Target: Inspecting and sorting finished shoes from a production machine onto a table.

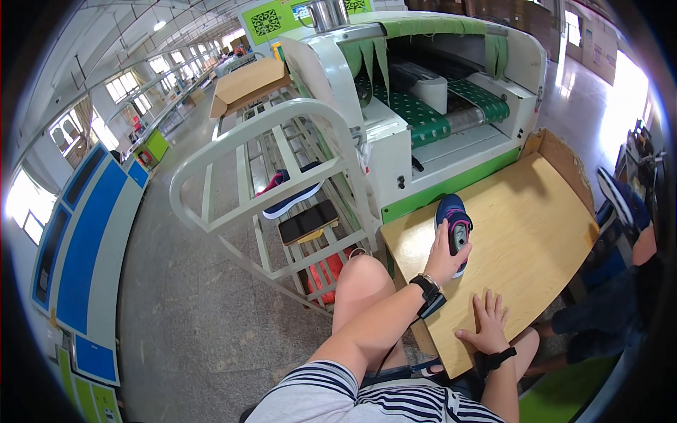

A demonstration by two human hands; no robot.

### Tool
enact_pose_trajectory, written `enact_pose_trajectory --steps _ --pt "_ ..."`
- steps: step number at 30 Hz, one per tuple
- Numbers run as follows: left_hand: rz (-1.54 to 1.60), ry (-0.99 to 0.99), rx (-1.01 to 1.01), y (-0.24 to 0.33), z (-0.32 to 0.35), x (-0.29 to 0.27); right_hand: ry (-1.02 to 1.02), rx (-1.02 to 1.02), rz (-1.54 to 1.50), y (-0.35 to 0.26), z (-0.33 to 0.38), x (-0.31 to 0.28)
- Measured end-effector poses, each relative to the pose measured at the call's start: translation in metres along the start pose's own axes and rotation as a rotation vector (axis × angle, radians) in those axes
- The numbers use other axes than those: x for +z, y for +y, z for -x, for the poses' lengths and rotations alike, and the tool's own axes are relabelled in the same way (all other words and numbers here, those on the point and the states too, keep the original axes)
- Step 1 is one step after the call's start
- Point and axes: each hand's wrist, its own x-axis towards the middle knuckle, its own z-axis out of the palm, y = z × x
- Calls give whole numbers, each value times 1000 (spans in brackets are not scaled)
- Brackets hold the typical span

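A navy shoe with pink trim [451,209] lies on the light wooden tabletop [522,218], its toe pointing away from me. My left hand [444,258] is closed round its near part, the thumb reaching over the opening. A grey-green piece with a dark hole [460,235] shows inside the shoe; it looks like a shoe last. Near the table's front edge my right hand [486,327] rests flat with fingers spread, apart from the shoe and holding nothing.
Beyond the table stands a white machine with a green conveyor belt [486,102]. A metal rack [264,120] at left holds shoes [296,194] and a black phone [308,222]. Cardboard [564,158] edges the table's far right. A co-worker's hand [644,245] holds another navy shoe [615,199].
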Motion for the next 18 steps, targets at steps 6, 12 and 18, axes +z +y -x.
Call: enact_pose_trajectory --steps 6,12,18 --pt "11 -3 -1 2 0 -1 4 3 -1 -1 -1 0" --pt "-1 3 -1 0 -1 -1 4 5 -2 -4 0 -2" --pt "18 -16 -3 1 0 -2 8 7 1 -3 1 -2"
